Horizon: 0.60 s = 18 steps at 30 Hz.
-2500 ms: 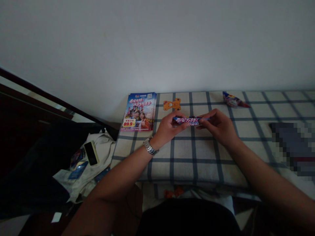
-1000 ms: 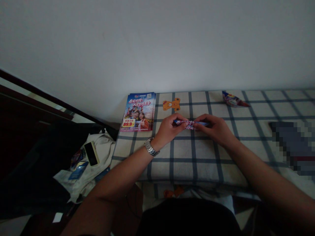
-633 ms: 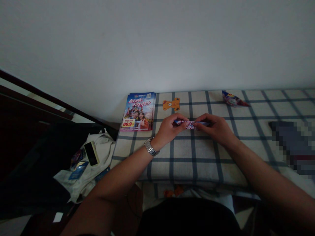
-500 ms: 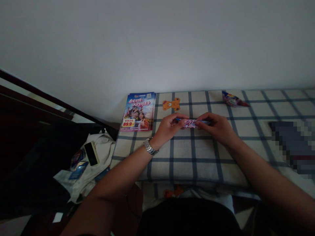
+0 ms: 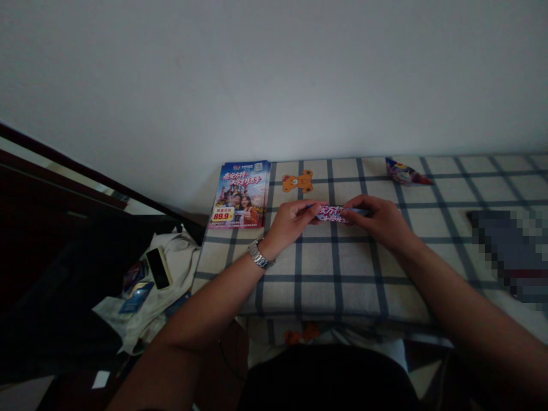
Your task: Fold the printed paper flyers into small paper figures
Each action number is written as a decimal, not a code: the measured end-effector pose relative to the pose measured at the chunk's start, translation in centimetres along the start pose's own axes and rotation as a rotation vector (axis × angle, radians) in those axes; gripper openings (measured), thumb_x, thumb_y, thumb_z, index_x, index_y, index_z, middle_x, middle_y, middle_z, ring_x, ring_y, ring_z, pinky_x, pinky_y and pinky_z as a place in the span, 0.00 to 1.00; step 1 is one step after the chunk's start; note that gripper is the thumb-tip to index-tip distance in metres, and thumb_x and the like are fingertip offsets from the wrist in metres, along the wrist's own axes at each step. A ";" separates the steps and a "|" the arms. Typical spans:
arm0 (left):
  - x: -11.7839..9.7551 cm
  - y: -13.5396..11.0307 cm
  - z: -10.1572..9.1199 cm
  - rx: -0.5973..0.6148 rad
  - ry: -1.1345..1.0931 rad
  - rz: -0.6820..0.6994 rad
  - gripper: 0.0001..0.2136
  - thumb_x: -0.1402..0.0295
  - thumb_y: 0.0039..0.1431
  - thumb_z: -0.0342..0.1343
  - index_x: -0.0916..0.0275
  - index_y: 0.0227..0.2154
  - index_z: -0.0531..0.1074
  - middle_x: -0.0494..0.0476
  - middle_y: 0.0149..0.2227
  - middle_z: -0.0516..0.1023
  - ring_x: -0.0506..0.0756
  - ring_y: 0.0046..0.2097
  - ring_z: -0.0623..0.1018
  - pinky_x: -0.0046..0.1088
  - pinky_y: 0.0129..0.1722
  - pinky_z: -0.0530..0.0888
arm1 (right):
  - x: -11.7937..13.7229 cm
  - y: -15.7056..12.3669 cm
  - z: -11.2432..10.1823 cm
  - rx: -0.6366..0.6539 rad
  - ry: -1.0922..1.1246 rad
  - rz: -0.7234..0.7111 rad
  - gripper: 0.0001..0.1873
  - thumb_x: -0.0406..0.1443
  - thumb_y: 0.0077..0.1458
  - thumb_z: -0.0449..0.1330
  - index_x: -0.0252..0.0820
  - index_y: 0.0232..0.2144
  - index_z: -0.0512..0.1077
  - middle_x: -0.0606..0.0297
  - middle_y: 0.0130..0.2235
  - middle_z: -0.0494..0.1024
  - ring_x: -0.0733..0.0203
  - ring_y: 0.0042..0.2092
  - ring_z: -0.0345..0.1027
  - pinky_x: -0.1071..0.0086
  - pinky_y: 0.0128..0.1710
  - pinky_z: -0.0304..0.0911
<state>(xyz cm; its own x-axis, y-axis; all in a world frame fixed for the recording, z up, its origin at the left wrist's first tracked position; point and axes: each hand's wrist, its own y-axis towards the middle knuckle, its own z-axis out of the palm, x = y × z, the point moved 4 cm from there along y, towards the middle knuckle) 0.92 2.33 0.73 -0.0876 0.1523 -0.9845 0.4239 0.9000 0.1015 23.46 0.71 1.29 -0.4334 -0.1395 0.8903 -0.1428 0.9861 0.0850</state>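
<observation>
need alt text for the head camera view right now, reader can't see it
A person's left hand and right hand hold a folded printed paper between them, over a checked tablecloth. To the left lies a stack of flyers, with a bear picture beside it; a pointed paper shape lies toward the back right.

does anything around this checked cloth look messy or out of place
Yes, the left side looks untidy: a phone lies askew on a crumpled pale heap, and a white scrap lies apart, lower down. The dark object at far right is pixelated, so I can't judge it.
</observation>
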 end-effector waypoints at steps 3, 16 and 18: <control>-0.2 0.1 -0.2 -0.043 0.106 0.128 0.17 0.58 0.75 0.54 0.61 0.57 0.77 0.60 0.50 0.84 0.52 0.45 0.85 0.29 0.46 0.83 | 0.0 0.0 0.1 0.016 0.011 0.027 0.16 0.49 0.58 0.69 0.44 0.39 0.82 0.62 0.33 0.85 0.53 0.34 0.80 0.62 0.36 0.74; -2.6 -0.9 0.7 0.050 0.707 0.680 0.11 0.62 0.68 0.63 0.55 0.50 0.78 0.55 0.54 0.81 0.55 0.55 0.80 0.39 0.58 0.76 | -0.5 -0.1 0.9 0.073 0.347 0.212 0.21 0.48 0.50 0.76 0.46 0.42 0.80 0.64 0.36 0.85 0.58 0.34 0.80 0.65 0.37 0.78; -2.5 -0.9 0.8 0.041 0.723 0.673 0.09 0.64 0.69 0.62 0.56 0.50 0.78 0.54 0.53 0.82 0.54 0.54 0.80 0.37 0.57 0.77 | -0.7 -0.1 1.1 0.095 0.406 0.248 0.20 0.47 0.48 0.77 0.44 0.39 0.80 0.64 0.35 0.84 0.60 0.34 0.79 0.67 0.35 0.77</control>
<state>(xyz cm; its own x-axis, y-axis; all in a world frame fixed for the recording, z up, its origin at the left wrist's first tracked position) 1.45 0.86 2.96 -0.3403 0.8524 -0.3971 0.6172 0.5211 0.5895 22.85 0.57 0.14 -0.0850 0.1643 0.9827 -0.1682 0.9698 -0.1767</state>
